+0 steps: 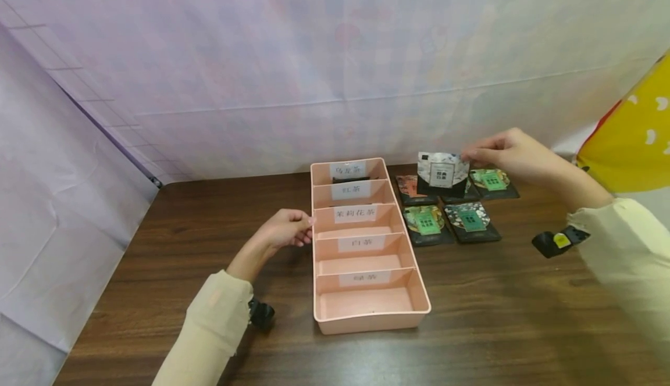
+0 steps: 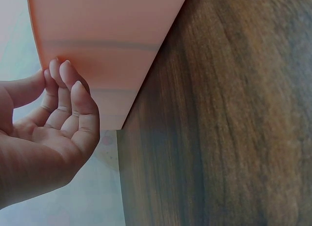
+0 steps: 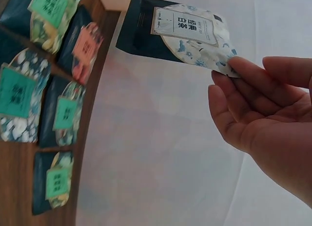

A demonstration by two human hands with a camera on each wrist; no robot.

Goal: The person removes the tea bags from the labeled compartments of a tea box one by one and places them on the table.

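Transfer of a tea sachet, with the pink divided box [image 1: 374, 323] as reference. The right hand [image 1: 503, 150] pinches a white-and-black sachet [image 1: 442, 175] by its upper corner, holding it right of the box's far half, above five flat sachets [image 1: 473, 223] beside the box. The left hand [image 1: 285, 227] pinches the box's left rim, apparently to steady it. The step in hand seems to be sorting; the next move likely calls for carrying the sachet leftward to the box's second-nearest compartment [image 1: 361, 263], whose label matches.
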